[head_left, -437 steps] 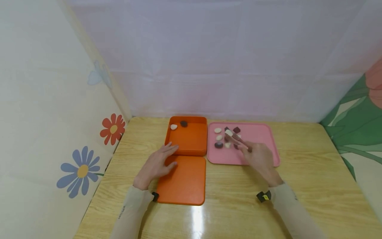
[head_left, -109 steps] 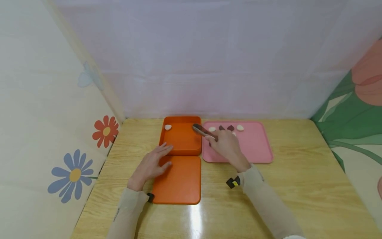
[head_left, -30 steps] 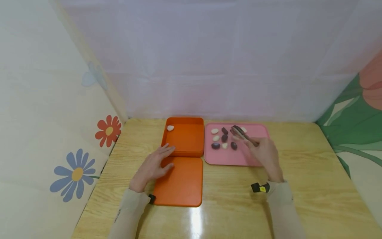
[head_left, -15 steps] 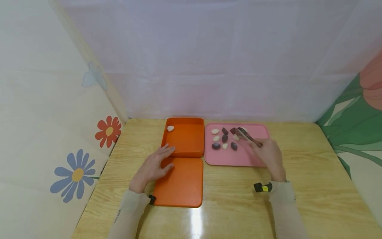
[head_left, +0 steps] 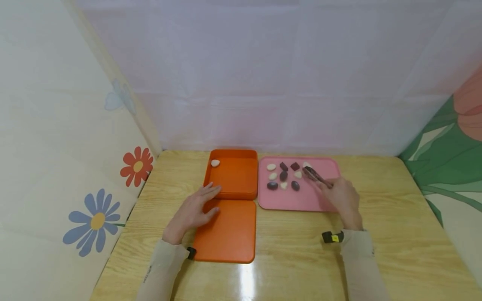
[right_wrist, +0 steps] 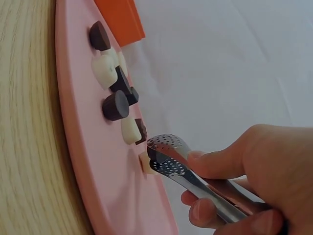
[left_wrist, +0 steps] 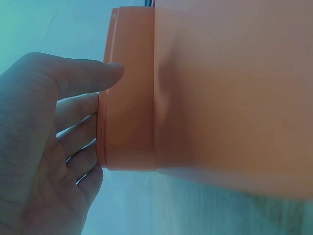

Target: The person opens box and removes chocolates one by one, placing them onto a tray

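Observation:
My right hand [head_left: 335, 192] grips metal tongs [head_left: 315, 176] over the back right of a pink tray [head_left: 301, 200]. Close up, the tongs [right_wrist: 168, 157] hang with their perforated tips together and nothing between them, just above a white piece [right_wrist: 145, 164]. My right hand [right_wrist: 254, 181] has fingers and thumb curled round the handles. Several dark and white pieces [head_left: 283, 176] lie on the tray. My left hand [head_left: 193, 209] rests flat on an orange lid [head_left: 227, 234], fingertips against the front wall of an open orange box [head_left: 235, 177], which holds one white piece [head_left: 215, 163].
Box, lid and tray sit on a wooden table [head_left: 384, 234], boxed in by a white back curtain and flower-patterned side walls. From the left wrist, my fingers [left_wrist: 73, 112] lie against the orange box wall [left_wrist: 132, 98]. Bare wood spreads to the right and front.
The dark piece once in the orange box is gone from it. My right hand carried the tongs from the box to the tray's back right and lowered them slightly. My left hand stayed put.

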Demonstrator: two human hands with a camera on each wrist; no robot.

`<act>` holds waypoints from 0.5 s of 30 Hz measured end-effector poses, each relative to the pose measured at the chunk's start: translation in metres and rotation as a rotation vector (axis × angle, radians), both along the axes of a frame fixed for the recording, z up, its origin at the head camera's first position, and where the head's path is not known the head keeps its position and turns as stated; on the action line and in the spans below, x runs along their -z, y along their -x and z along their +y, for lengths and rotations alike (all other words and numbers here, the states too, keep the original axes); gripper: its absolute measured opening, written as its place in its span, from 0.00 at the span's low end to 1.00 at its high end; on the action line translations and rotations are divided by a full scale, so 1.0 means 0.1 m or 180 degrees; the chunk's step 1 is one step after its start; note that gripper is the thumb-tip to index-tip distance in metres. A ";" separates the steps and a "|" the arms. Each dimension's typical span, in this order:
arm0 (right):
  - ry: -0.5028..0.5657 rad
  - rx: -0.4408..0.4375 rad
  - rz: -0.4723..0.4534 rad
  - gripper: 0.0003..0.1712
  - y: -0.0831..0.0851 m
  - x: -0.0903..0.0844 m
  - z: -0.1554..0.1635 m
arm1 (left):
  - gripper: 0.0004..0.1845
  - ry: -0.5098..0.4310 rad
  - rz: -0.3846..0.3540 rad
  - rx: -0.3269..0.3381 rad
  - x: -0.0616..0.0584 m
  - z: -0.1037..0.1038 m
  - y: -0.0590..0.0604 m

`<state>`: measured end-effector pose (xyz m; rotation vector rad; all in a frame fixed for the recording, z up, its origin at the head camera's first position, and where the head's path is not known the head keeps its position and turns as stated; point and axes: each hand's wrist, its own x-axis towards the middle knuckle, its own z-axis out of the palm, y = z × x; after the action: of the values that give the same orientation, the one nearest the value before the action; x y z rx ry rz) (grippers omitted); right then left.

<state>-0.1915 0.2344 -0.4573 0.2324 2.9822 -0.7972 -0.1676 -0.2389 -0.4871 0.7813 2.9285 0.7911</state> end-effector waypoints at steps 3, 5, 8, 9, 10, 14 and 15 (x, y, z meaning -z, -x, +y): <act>-0.0026 0.0017 -0.0066 0.27 0.00 0.02 0.00 | 0.36 0.0003 -0.0005 -0.0012 0.01 0.00 0.00; -0.0032 0.0028 -0.0100 0.27 0.01 0.02 0.00 | 0.36 0.0003 -0.0010 -0.0022 0.01 0.00 0.00; -0.0067 0.0051 -0.0140 0.26 0.01 0.02 -0.01 | 0.36 0.0000 -0.0022 -0.0035 0.01 0.00 -0.01; -0.0081 0.0057 -0.0150 0.26 0.01 0.02 -0.01 | 0.36 -0.0005 -0.0021 -0.0037 0.01 0.00 -0.01; -0.0099 0.0062 -0.0159 0.26 0.01 0.02 -0.01 | 0.36 -0.0009 -0.0023 -0.0035 0.01 -0.01 -0.01; -0.0144 0.0076 -0.0169 0.25 0.00 0.02 -0.01 | 0.36 -0.0017 -0.0010 -0.0020 0.01 0.00 -0.01; -0.0145 0.0082 -0.0170 0.25 0.00 0.02 -0.01 | 0.36 -0.0020 -0.0006 -0.0016 0.01 0.00 -0.01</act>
<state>-0.1912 0.2335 -0.4594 0.2898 2.9555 -0.7142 -0.1668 -0.2393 -0.4880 0.7734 2.9291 0.8011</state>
